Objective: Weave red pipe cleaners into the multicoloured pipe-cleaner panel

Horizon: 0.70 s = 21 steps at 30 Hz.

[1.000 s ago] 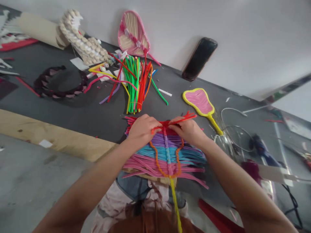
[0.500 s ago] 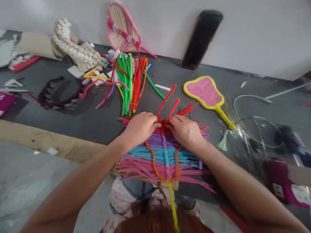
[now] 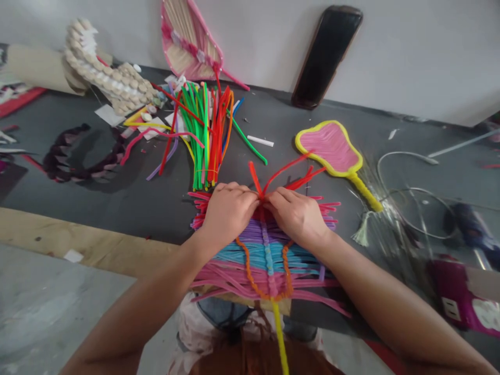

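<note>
The left hand (image 3: 229,211) and right hand (image 3: 297,214) pinch red pipe cleaners (image 3: 255,178) at the far end of a pipe-cleaner panel (image 3: 257,252) beneath them, striped red, purple, blue and pink.

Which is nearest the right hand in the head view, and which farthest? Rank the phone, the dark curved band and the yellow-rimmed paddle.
1. Yellow-rimmed paddle: beyond the right hand, to its right.
2. Phone: farther back than the paddle, by the wall.
3. Dark curved band: away on the left side of the table.
</note>
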### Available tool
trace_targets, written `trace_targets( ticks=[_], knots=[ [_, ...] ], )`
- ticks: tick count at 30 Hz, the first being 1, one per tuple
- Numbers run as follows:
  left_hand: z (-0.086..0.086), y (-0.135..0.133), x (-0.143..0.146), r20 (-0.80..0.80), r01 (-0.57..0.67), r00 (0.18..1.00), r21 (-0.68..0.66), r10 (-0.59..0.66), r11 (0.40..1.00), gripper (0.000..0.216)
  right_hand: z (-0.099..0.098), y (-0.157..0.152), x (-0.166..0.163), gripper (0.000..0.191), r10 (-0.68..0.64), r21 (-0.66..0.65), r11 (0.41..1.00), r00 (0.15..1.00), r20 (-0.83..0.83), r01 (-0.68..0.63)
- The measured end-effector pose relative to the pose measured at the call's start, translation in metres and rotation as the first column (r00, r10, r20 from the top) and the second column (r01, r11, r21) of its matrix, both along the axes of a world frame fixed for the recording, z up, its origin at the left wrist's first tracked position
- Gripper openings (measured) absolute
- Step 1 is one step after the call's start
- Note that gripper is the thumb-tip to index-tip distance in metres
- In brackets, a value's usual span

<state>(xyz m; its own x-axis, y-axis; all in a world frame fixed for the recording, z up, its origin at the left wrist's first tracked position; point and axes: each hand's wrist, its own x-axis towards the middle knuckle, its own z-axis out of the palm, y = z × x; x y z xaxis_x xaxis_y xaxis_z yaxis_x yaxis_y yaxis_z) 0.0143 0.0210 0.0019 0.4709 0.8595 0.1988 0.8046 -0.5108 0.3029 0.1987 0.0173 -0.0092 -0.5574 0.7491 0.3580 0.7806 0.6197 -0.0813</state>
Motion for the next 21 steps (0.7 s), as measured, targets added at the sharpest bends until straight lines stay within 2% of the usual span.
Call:
trace_targets(
  ticks=[4,7,11,17,21],
  knots=[
    [0.0,0.0,0.001,0.048,0.023,0.999,0.048,-0.026,0.999,0.022,-0.001,0.0,0.001,0.028,-0.002,-0.034,0.999,1.0,-0.017,0.001],
    [0.0,0.003,0.001,0.107,0.026,0.994,0.011,-0.027,1.0,0.025,-0.001,0.001,0.001,0.03,-0.006,-0.071,0.998,0.999,-0.04,0.003],
    [0.001,0.005,0.0,0.107,0.015,0.994,-0.036,-0.011,0.999,0.031,0.0,0.001,0.002,0.031,-0.024,-0.116,0.993,0.996,-0.08,0.015],
    [0.002,0.008,-0.003,0.194,0.001,0.98,-0.165,0.031,0.986,0.014,0.002,0.001,0.002,0.02,-0.033,-0.188,0.982,0.989,-0.147,0.005],
    [0.001,0.01,-0.005,0.238,-0.011,0.969,-0.201,0.06,0.98,0.011,0.003,0.001,0.001,0.017,-0.061,-0.226,0.974,0.984,-0.165,0.022]
  ],
)
